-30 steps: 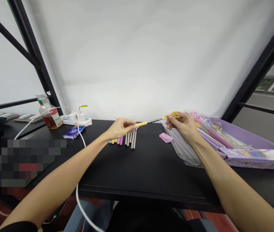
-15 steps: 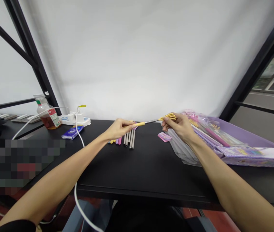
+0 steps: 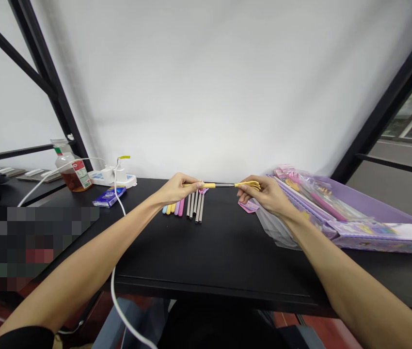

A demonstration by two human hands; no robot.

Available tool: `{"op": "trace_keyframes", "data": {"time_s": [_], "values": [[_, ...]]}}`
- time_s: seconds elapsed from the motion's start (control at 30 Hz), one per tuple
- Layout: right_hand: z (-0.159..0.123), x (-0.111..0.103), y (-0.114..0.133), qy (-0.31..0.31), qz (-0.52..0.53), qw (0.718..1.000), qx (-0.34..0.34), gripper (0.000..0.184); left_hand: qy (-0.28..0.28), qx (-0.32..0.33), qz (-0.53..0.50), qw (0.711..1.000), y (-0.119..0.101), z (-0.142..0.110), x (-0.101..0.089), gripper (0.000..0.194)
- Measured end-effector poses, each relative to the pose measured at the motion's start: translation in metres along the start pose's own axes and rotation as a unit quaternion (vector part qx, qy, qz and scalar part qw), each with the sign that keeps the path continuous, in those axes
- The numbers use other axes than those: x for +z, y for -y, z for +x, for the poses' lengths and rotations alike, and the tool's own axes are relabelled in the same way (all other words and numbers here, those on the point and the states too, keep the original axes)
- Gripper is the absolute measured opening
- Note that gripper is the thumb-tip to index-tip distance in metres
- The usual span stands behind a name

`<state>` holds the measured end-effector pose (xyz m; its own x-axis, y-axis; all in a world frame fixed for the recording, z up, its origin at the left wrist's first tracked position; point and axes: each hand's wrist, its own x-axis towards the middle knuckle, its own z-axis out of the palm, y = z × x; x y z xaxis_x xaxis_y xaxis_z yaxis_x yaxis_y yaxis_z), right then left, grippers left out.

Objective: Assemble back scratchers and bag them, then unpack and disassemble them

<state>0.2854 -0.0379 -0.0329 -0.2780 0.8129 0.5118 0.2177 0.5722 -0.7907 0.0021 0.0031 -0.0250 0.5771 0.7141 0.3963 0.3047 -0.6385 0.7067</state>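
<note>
Between my hands, level above the black table (image 3: 224,252), is a yellow back scratcher (image 3: 225,185) with a thin metal telescopic rod. My left hand (image 3: 179,188) pinches its yellow handle. At the other end, my right hand (image 3: 262,191) grips beside the curved, fingered yellow head, which partly shows above the thumb. Beyond and below my left hand lie several silver metal tubes (image 3: 199,208) side by side. To their left are several blue, yellow, purple and pink handles (image 3: 179,208), partly hidden by my left hand.
A purple box (image 3: 369,236) with plastic-wrapped items stands at right. Clear plastic bags (image 3: 277,228) and a small pink card (image 3: 249,207) lie beside it. At left are a blue packet (image 3: 108,197), a power strip (image 3: 128,181), a bottle (image 3: 73,169) and a white cable (image 3: 113,291).
The back scratcher has gone from slightly tilted to nearly level. My right hand has lowered a little and moved left; both hands keep their hold.
</note>
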Motion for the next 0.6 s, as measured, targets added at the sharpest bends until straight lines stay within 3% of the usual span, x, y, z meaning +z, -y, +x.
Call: {"op": "trace_keyframes", "data": {"time_s": [0.33,0.6], "values": [[0.000,-0.002,0.004,0.030,0.066,0.994,0.087,0.042,-0.034,0.037,0.034,0.998,-0.002,-0.002,0.011,0.043],[0.001,-0.004,-0.002,0.060,0.131,0.972,0.184,0.036,-0.052,0.101,0.093,0.989,-0.006,-0.001,0.015,0.037]]}}
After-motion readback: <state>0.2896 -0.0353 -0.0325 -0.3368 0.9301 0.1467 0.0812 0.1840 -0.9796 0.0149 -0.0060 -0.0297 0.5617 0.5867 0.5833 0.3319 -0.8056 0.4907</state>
